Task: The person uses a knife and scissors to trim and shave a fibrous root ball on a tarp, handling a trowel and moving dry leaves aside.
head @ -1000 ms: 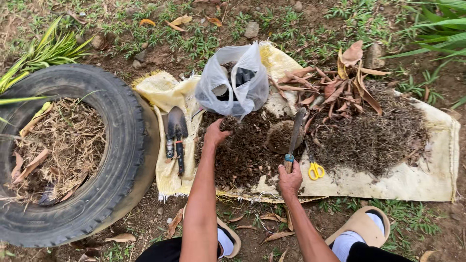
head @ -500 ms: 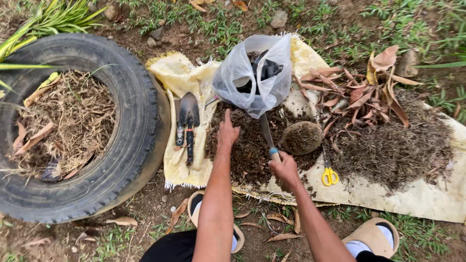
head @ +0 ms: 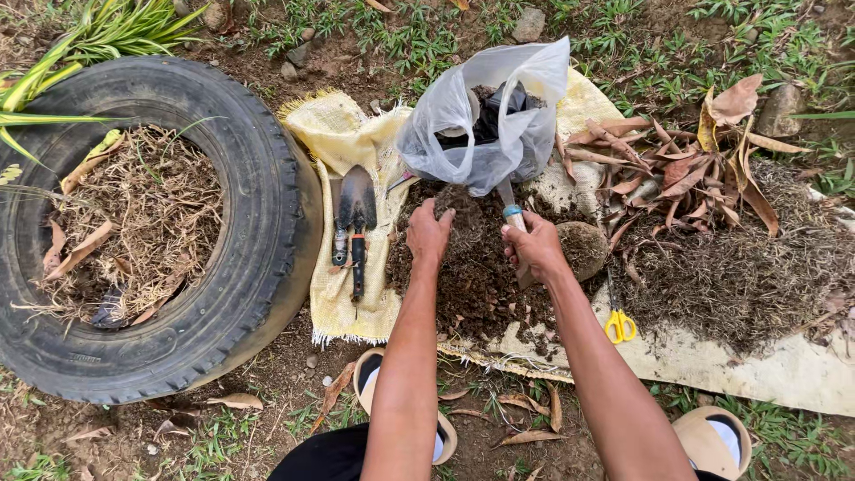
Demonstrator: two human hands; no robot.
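- Clearly, loading goes best with the trowel (head: 514, 216) kept level and tipped only once it sits over the mouth of the plastic bag (head: 485, 116), so soil does not spill back.
- Just below the bag, the right hand (head: 537, 249) is clenched around the trowel's handle, blade pointing up at the bag.
- Left of it, the left hand (head: 428, 233) presses open fingers into the soil pile (head: 472, 276), grasping nothing whole.
- Both forearms reach forward, nearly parallel, from beneath the bag.
- Further left of the bag, two spare hand tools (head: 354, 223) lie on the yellow sack (head: 343, 134).
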